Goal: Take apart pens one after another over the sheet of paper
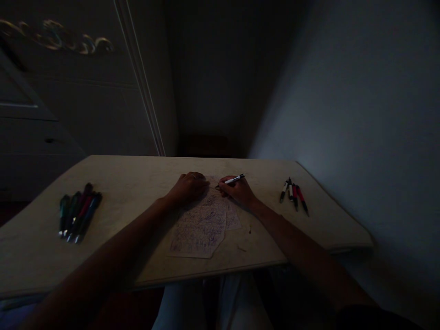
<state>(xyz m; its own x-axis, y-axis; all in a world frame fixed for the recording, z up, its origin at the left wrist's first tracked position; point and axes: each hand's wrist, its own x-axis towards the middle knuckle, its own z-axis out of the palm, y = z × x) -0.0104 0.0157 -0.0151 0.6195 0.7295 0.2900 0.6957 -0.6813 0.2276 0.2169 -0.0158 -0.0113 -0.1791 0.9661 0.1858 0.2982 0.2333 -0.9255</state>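
A white pen (pixel 234 179) with dark ends is pinched in my right hand (pixel 238 190), its tip down at the paper. Under both hands lies a sheet of paper (pixel 202 224) covered in dense blue and purple scribbles, with a torn lower right corner. A second marked sheet (pixel 233 216) shows from beneath its right side. My left hand (pixel 191 187) rests with its fingers laid over the sheet's upper left part, and a ring is on one finger. It holds nothing that I can see.
Several coloured pens (pixel 79 211) lie bunched at the table's left. Several white and red pens (pixel 294 196) lie at the right. The pale table (pixel 137 176) has small scraps (pixel 241 248) near its front edge. A wall (pixel 360 137) bounds the right, a dark cabinet (pixel 85 105) the left.
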